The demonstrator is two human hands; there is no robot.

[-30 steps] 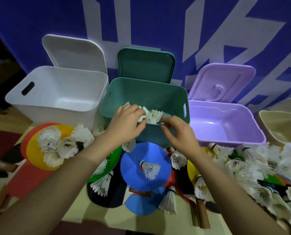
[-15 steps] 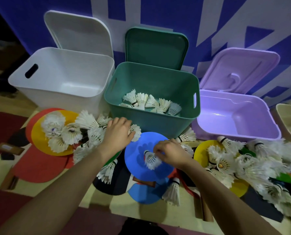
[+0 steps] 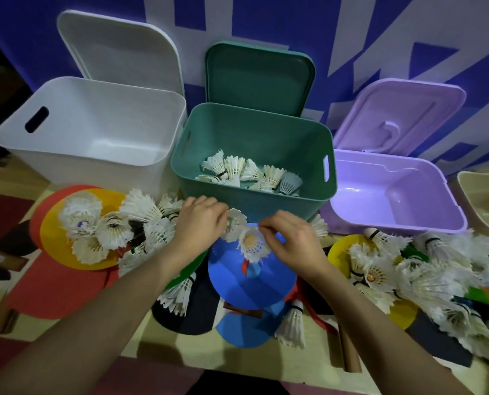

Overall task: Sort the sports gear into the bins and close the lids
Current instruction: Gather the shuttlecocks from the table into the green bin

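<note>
shuttlecocks (image 3: 251,174) already lie in a small heap on the floor of the green bin (image 3: 254,201), at 12 o'clock from our hands. half a second ago both hands were flat down among the pile; now each has come up with a fresh one. our left hand (image 3: 202,223) pinches a shuttlecock (image 3: 235,223) by its feather skirt, fingers curled round it. our right hand (image 3: 291,240) pinches a second shuttlecock (image 3: 251,245) at its rim with thumb and forefinger, open skirt facing us. the two birds touch, just in front of the green bin's near wall and above the blue paddle (image 3: 251,280).

judgement: a new pick is complete and the next drop into the green bin is due. the sort is early, since many shuttlecocks are left.

remaining stock: a cluster at 9 o'clock on the yellow paddle (image 3: 55,238), a larger drift at 3 o'clock (image 3: 437,269), a few loose at 6 o'clock. they look white, feathered, some frayed; light and easily crushed, so a soft pinch suits.

white bin (image 3: 95,155) at 10 o'clock and purple bin (image 3: 394,206) at 2 o'clock hold nothing we can see. all three lids stand open, the green lid (image 3: 259,78) upright behind its bin. paddles not yet sorted.
</note>
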